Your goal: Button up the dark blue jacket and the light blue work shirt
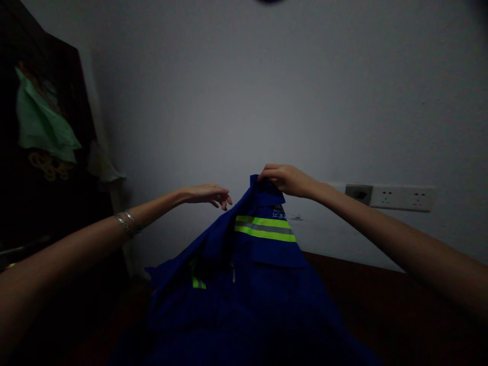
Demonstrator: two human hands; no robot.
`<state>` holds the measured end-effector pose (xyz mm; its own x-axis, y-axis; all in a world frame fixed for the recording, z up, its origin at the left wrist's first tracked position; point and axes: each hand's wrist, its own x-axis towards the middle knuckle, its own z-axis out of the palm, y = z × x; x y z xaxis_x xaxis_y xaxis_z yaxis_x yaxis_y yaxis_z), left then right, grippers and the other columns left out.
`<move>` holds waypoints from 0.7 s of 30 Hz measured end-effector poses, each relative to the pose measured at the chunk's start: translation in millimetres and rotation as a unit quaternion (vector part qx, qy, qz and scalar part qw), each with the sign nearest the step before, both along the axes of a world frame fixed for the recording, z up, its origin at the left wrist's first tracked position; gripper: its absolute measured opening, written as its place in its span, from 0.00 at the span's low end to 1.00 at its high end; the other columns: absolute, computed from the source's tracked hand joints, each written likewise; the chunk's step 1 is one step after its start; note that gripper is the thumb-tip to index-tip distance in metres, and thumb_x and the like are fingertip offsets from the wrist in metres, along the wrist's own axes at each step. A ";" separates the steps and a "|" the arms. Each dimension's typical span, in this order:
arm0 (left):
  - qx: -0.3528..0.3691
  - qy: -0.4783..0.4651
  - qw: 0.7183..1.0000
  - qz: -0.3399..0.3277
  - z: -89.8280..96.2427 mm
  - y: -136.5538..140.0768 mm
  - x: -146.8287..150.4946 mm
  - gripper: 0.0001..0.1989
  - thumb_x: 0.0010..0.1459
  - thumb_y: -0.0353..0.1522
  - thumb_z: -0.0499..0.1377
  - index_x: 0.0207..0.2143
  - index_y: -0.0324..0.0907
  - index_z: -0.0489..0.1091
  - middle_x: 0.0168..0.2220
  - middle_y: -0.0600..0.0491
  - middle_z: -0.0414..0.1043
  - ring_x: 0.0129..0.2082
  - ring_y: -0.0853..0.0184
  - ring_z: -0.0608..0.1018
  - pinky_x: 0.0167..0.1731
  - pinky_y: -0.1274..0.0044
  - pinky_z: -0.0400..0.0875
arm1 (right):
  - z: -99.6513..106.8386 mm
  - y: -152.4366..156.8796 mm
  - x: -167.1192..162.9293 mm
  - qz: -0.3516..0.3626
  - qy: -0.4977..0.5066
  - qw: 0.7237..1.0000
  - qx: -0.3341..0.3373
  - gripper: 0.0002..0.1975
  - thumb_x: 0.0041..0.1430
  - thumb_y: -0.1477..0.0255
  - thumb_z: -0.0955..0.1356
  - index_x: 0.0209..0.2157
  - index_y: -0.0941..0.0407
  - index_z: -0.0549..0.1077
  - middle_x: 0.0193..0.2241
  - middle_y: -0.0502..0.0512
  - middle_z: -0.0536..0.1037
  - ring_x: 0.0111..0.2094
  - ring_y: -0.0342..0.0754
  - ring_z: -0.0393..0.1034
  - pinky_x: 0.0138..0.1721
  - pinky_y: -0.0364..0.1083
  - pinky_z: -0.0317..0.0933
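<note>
A blue work jacket (267, 254) with a yellow-green and grey reflective stripe (266, 229) hangs from my right hand (287, 179), whose fingers pinch it at the collar. White lettering shows just above the stripe. My left hand (209, 195) is in the air to the left of the collar, apart from the cloth, with its fingers loosely bent and spread and nothing in them. Bracelets circle my left wrist. The lower part of the jacket spreads toward me and fades into the dark, so its hem is hidden.
A pale wall (213, 101) rises behind the jacket. Wall sockets (402, 198) sit on it at the right. Dark furniture (72, 91) stands at the left, with a light green cloth or bag (46, 119) hanging on it. A dark reddish surface (358, 290) lies below.
</note>
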<state>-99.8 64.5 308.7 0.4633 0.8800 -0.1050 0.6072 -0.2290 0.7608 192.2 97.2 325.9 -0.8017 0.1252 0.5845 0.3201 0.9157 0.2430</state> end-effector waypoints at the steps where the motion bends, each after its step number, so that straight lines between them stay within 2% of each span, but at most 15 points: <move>1: -0.005 0.005 1.000 -0.014 1.1 -5.6 3.4 0.20 0.54 0.44 0.52 0.37 0.37 0.72 0.31 0.48 0.74 0.37 0.65 0.73 0.39 0.74 0.63 | -0.8 3.3 2.5 0.006 -0.001 1.000 -0.013 0.18 0.52 0.83 0.59 0.41 0.56 0.71 0.38 0.55 0.71 0.36 0.44 0.65 0.35 0.42 0.56; 3: 0.001 0.015 0.999 -0.032 3.1 -17.7 14.3 0.19 0.53 0.44 0.54 0.37 0.38 0.72 0.32 0.47 0.74 0.37 0.65 0.73 0.38 0.75 0.64 | -2.5 8.6 5.6 0.021 -0.006 0.999 -0.040 0.17 0.51 0.83 0.60 0.40 0.56 0.71 0.37 0.55 0.71 0.36 0.44 0.65 0.36 0.42 0.57; 6: 0.048 0.033 0.998 -0.029 0.5 -33.4 37.3 0.19 0.51 0.44 0.56 0.36 0.38 0.72 0.34 0.48 0.74 0.35 0.66 0.74 0.33 0.77 0.65 | -4.0 11.3 5.4 0.039 -0.016 0.997 -0.064 0.17 0.51 0.84 0.60 0.40 0.57 0.71 0.37 0.55 0.71 0.36 0.43 0.65 0.37 0.43 0.57; 10: 0.073 0.066 0.995 0.009 -13.0 -41.4 63.3 0.21 0.47 0.47 0.58 0.32 0.38 0.72 0.30 0.49 0.74 0.29 0.69 0.74 0.25 0.80 0.63 | -2.9 9.2 1.1 0.054 -0.017 0.996 -0.071 0.16 0.51 0.84 0.60 0.39 0.57 0.71 0.35 0.55 0.71 0.35 0.43 0.65 0.37 0.43 0.58; 15: 0.061 0.092 0.990 0.086 -28.8 -39.8 73.6 0.23 0.42 0.49 0.60 0.27 0.36 0.73 0.26 0.50 0.73 0.21 0.72 0.71 0.18 0.81 0.57 | -2.6 9.7 -1.4 0.072 -0.013 0.994 -0.085 0.15 0.51 0.84 0.60 0.37 0.57 0.72 0.35 0.54 0.72 0.35 0.44 0.65 0.38 0.43 0.58; 18: 0.058 0.058 0.992 0.091 -36.6 -41.5 76.2 0.18 0.40 0.44 0.63 0.25 0.37 0.73 0.22 0.53 0.71 0.18 0.75 0.67 0.16 0.82 0.52 | -2.9 11.0 -1.8 0.074 -0.012 0.993 -0.089 0.14 0.50 0.83 0.60 0.36 0.58 0.72 0.34 0.54 0.72 0.35 0.44 0.65 0.37 0.43 0.58; 21: 0.066 0.001 0.992 0.106 -43.3 -44.0 78.8 0.14 0.40 0.40 0.63 0.22 0.37 0.71 0.16 0.57 0.66 0.16 0.76 0.64 0.16 0.82 0.51 | -1.9 11.6 -1.5 0.064 -0.007 0.994 -0.087 0.12 0.50 0.83 0.61 0.34 0.58 0.71 0.33 0.54 0.72 0.34 0.43 0.65 0.36 0.43 0.58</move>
